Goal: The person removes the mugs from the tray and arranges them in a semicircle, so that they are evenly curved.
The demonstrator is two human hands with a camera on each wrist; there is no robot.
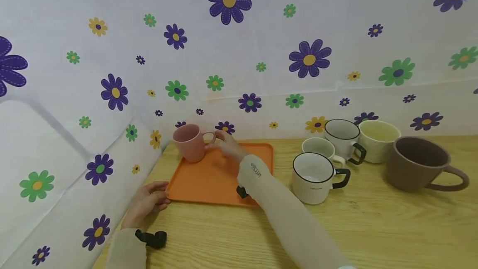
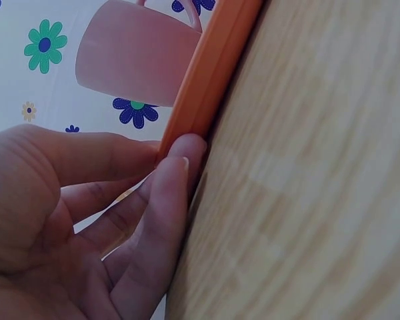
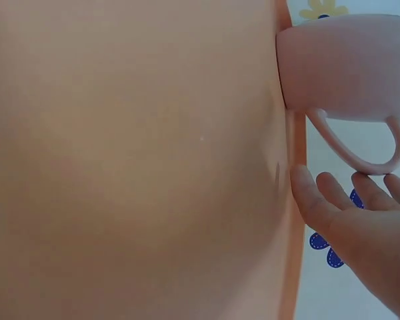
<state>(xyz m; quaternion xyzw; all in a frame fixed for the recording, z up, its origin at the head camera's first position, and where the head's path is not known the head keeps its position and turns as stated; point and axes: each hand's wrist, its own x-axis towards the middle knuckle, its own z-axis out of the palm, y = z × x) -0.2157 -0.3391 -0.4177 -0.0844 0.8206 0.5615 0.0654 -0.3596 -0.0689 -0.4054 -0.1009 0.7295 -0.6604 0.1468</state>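
Observation:
A pink mug (image 1: 189, 143) stands upright at the back left corner of an orange tray (image 1: 220, 184), its handle turned to the right. My right hand (image 1: 228, 146) is beside that handle, fingers spread loosely and fingertips right at its outer curve. In the right wrist view, the fingers (image 3: 313, 200) are not wrapped round the handle (image 3: 360, 157). At the tray's front left corner, my left hand (image 1: 147, 202) pinches the rim between its fingers. The left wrist view shows fingertips (image 2: 187, 148) on either side of the orange edge (image 2: 207, 83), low against the table.
To the right of the tray stand several mugs: a white one with a black handle (image 1: 313, 179), a small white one (image 1: 318, 146), another black-rimmed white mug (image 1: 340, 136), a cream cup (image 1: 378, 144) and a large brown mug (image 1: 416, 165). A flowered sheet (image 1: 261, 45) hangs behind the wooden table (image 1: 209, 235).

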